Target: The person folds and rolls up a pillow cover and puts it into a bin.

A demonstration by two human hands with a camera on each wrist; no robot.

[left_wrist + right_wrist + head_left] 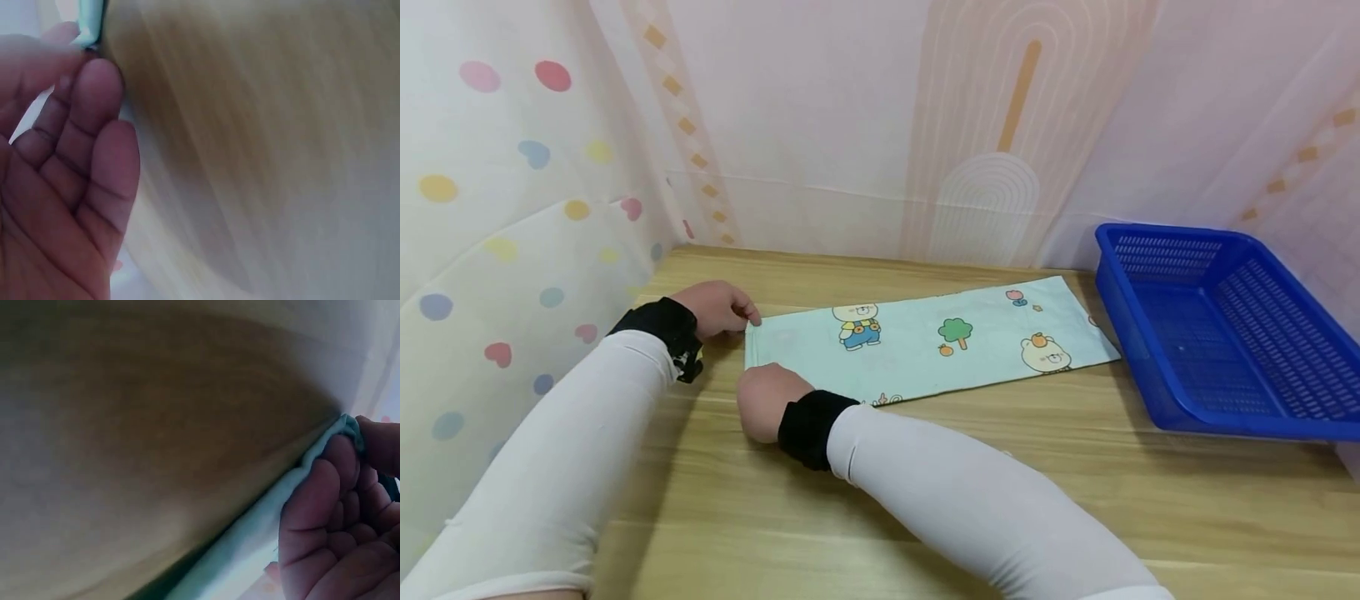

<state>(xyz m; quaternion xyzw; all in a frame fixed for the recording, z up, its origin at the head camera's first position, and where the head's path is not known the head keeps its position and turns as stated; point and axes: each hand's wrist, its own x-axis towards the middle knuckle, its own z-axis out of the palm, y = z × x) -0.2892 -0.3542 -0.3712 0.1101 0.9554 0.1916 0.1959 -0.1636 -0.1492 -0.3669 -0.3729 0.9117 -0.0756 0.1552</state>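
Observation:
A pale mint cloth printed with bears, a tree and fruit lies folded into a long strip across the table. At its far left corner my left hand pinches the edge between thumb and fingertips. In the left wrist view a bit of the cloth shows at the fingertips of that hand. My right hand is at the near left corner, its fingers hidden in the head view. From the right wrist, the hand is seen pinching the cloth's edge between thumb and curled fingers.
A blue plastic basket with slotted sides stands at the right, close to the cloth's right end. The wooden table meets a patterned curtain at the back and a dotted one on the left.

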